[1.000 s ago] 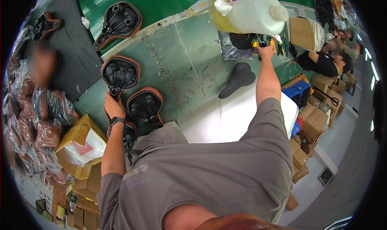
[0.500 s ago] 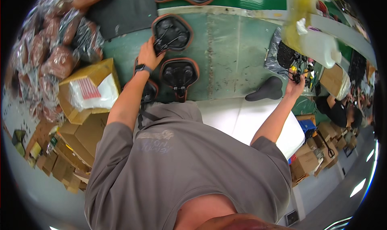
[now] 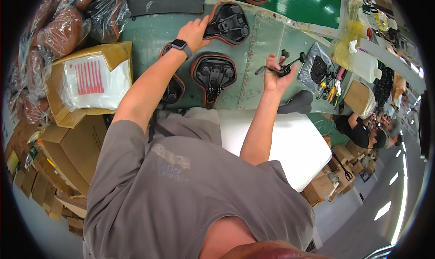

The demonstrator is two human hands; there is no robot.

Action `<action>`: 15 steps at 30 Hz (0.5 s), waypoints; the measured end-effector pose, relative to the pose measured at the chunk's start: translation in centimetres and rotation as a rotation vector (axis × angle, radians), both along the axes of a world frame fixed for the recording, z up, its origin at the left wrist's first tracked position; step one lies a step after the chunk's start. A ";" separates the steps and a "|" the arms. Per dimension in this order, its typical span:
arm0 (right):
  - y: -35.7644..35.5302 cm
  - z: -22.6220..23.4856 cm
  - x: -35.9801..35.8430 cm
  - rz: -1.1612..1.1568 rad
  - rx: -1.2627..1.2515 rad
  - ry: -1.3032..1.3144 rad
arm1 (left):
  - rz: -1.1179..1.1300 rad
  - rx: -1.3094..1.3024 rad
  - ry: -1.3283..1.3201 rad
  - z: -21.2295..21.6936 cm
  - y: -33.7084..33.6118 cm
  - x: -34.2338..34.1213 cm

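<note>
- Under my left hand [image 3: 194,32] sits an upturned bicycle saddle [image 3: 229,23], black underside with a brown rim; my fingers spread and rest on its near edge, probably to steady or pull it.
- Between my two hands lies a second upturned saddle [image 3: 214,75], rails facing up, on the green workbench [image 3: 258,46]. A third saddle [image 3: 171,89] lies partly hidden beneath my left forearm.
- My right hand [image 3: 274,75] is curled around a black metal clamp part [image 3: 285,67], lifted just above the bench, its bolt ends poking out past my fingers. I judge it is held up for fitting to a saddle's rails.
- Right of that hand lies a clear bag of small black parts [image 3: 317,68], then a few hand tools with yellow and pink handles [image 3: 331,86], kept within reach.
- Beyond them stands a translucent plastic jug [image 3: 358,59].
- Left of my left arm is an open cardboard box [image 3: 86,82] holding a clear bag with a red striped label.
- Farther left, brown saddles wrapped in clear plastic [image 3: 59,27] are piled up.
- Near my right elbow, a white foam sheet [image 3: 290,145] covers the bench edge.
</note>
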State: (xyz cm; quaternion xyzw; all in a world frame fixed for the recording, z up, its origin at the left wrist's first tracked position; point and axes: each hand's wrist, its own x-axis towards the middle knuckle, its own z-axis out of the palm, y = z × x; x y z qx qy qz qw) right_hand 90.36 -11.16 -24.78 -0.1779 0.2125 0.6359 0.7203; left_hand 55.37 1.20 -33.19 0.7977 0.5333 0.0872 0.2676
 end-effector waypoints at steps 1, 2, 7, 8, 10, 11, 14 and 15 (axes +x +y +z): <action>0.7 0.4 -0.9 0.010 0.001 -0.009 | 0.010 0.001 -0.009 -0.2 0.4 0.4; 2.0 1.2 -2.3 -0.088 -0.077 -0.326 | -0.030 0.059 0.005 -0.8 1.1 0.8; 3.6 -1.3 -1.6 -0.231 -0.302 -1.449 | -0.096 0.252 -0.070 -5.5 3.1 1.7; 4.0 -1.7 -2.1 -0.271 -0.308 -1.607 | -0.104 0.275 -0.097 -6.1 3.2 1.7; 4.8 -2.4 -1.7 -0.244 -0.233 -1.694 | -0.099 0.321 -0.132 -7.1 3.2 1.7; 5.3 -2.6 -1.9 -0.213 -0.143 -1.766 | -0.086 0.376 -0.154 -7.7 3.2 1.5; 7.3 -0.9 -5.2 -0.268 -0.094 -1.647 | -0.068 0.380 -0.131 -8.2 3.2 1.5; 7.2 -0.6 -5.4 -0.263 -0.043 -1.599 | -0.065 0.372 -0.103 -8.1 3.1 1.7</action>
